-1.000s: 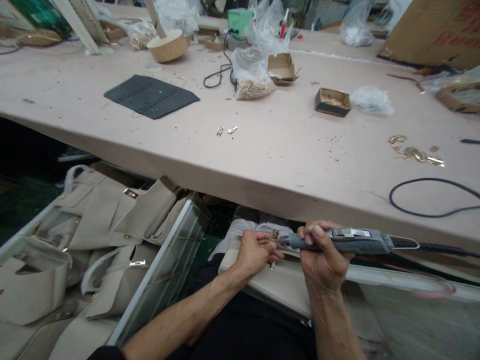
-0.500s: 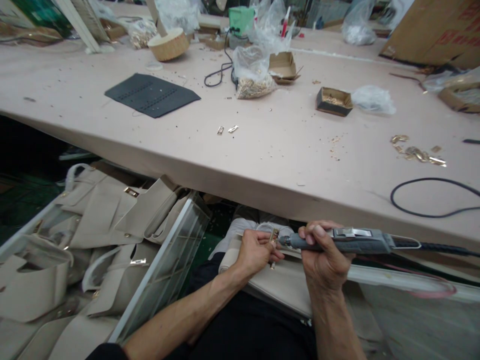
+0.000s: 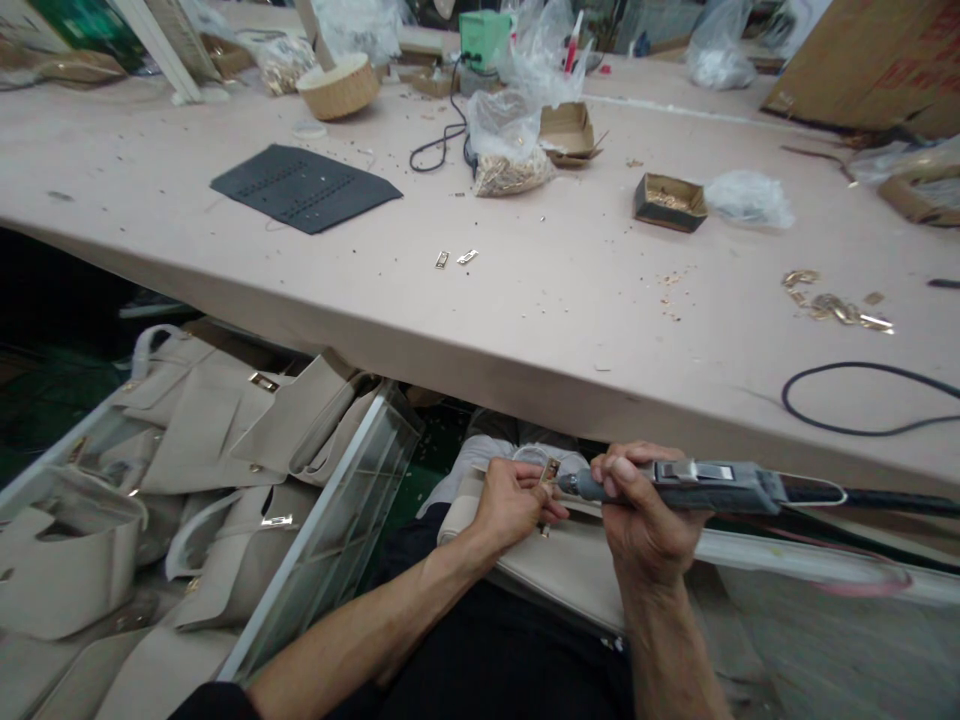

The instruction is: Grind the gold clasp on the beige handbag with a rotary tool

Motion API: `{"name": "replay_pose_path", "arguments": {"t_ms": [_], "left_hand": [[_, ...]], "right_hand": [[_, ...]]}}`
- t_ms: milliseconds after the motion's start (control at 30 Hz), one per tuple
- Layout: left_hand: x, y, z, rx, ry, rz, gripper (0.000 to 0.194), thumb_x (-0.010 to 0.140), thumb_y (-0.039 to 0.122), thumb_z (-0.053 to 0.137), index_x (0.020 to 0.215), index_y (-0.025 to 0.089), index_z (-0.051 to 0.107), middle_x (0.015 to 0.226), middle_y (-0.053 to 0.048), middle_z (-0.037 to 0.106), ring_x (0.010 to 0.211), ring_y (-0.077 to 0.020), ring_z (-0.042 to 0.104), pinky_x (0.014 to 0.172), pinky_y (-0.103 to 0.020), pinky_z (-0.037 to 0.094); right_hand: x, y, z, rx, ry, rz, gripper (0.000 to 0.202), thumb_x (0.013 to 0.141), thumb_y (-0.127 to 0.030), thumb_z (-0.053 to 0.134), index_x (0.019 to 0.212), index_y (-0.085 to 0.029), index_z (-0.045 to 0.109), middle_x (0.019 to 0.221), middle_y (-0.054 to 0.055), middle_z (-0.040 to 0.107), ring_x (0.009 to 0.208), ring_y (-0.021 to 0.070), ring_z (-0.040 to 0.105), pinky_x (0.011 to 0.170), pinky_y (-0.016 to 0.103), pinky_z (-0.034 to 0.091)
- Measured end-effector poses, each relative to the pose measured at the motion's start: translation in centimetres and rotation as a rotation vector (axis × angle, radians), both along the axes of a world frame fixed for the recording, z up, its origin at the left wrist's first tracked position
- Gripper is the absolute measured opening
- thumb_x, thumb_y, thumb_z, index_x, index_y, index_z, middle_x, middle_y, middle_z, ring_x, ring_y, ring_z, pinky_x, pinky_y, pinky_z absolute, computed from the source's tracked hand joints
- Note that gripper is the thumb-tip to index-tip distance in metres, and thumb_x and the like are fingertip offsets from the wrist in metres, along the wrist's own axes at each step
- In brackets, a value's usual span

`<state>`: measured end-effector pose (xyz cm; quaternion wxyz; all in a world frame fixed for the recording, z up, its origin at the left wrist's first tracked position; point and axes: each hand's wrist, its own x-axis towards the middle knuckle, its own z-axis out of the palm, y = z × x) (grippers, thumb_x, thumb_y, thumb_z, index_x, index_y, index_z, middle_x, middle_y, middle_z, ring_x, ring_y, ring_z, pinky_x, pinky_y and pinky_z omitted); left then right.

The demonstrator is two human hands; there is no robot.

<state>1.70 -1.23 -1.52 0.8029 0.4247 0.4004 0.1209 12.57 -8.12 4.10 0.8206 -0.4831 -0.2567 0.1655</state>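
A broad pale pink worktable (image 3: 525, 300) fills the upper part of the view, its near edge running just above the person's hands. Below it on the left stands a clear acrylic bin (image 3: 330, 540) packed with finished beige leather handbags (image 3: 210, 430). Across the person's lap, under the table edge, lies one more beige leather handbag (image 3: 570, 580), flat side up.

On the table sit a dark grey perforated mat (image 3: 304, 187), a clear plastic bag of small brass parts (image 3: 510, 150), an open brown cardboard box (image 3: 669, 202) with gold pieces inside, a loop of black cable (image 3: 862, 400), a scatter of loose gold fittings (image 3: 832, 305) and, near the middle, two small gold plates (image 3: 454, 259) lying side by side.

The right hand (image 3: 645, 525) is wrapped firmly around a grey corded electric screwdriver (image 3: 697, 485), held roughly level with the thumb laid along the barrel and the tip pointing left. The left hand (image 3: 514, 505) pinches a small gold metal clasp (image 3: 550, 472) at the top edge of the lap handbag, fingers drawn close around it. The driver's tip meets the clasp, or sits just against it; the contact itself is too small to confirm.
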Motion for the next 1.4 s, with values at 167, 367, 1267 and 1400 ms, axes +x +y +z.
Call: {"name": "replay_pose_path", "arguments": {"t_ms": [167,367,1267,1400], "left_hand": [[-0.05,0.04,0.23,0.004,-0.004,-0.008,0.012,0.077,0.009,0.064,0.083,0.006,0.074,0.074,-0.013,0.073,0.059,-0.0191,0.072,0.053,-0.021,0.057],[-0.11,0.12,0.28,-0.007,-0.001,-0.014,0.013,0.077,0.010,0.063,0.082,0.006,0.074,0.073,-0.013,0.073,0.059,-0.0183,0.072,0.052,-0.019,0.057],[-0.53,0.03,-0.54,-0.006,-0.088,-0.031,0.023,0.080,0.024,0.072,0.092,0.004,0.076,0.082,-0.016,0.074,0.070,-0.0237,0.076,0.062,-0.024,0.063],[-0.44,0.06,-0.46,-0.029,-0.073,-0.005,0.020,0.080,0.018,0.067,0.090,0.003,0.075,0.082,-0.017,0.074,0.067,-0.0227,0.075,0.057,-0.022,0.061]], "right_hand": [[-0.02,-0.10,-0.09,-0.028,-0.036,0.006,0.016,0.077,-0.013,0.080,0.087,-0.018,0.069,0.075,0.000,0.061,0.057,0.0137,0.055,0.057,0.031,0.046],[0.11,-0.16,-0.19,-0.042,-0.034,-0.006,0.019,0.075,-0.014,0.081,0.087,-0.019,0.068,0.077,-0.001,0.061,0.057,0.0131,0.054,0.057,0.032,0.047],[0.23,0.39,0.46,-0.024,0.124,-0.052,0.016,0.073,-0.012,0.080,0.083,-0.018,0.069,0.069,-0.002,0.059,0.052,0.0116,0.050,0.058,0.031,0.044],[0.34,0.45,0.49,-0.030,0.147,-0.060,0.018,0.072,-0.013,0.082,0.082,-0.017,0.068,0.069,-0.002,0.059,0.053,0.0119,0.051,0.058,0.031,0.044]]}}
